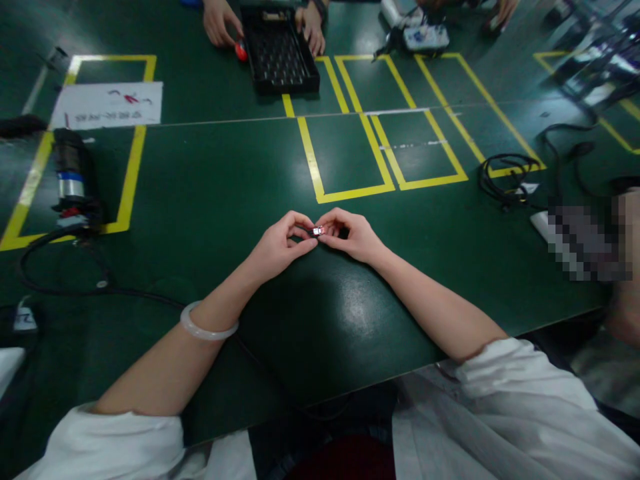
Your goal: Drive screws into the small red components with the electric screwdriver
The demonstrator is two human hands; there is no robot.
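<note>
Between the two sets of fingertips, mid-table, sits a small part (317,231): dark body, bright pinkish spot, too small to identify. Long axis looks roughly left-right, spanning hand to hand, held just above the green table (210,200). Left hand (280,248) pinches its left end with thumb and forefinger; right hand (351,237) pinches the right end the same way, other fingers curled. Both equally near, neither leading. Pale bracelet (207,327) on left wrist. Yellow tape boxes (345,160) lie just beyond. Far edge: co-worker's hands (217,23) beside a black tray (280,50). White sheet (107,105) far left carries print, unreadable. No brand legible anywhere.
</note>
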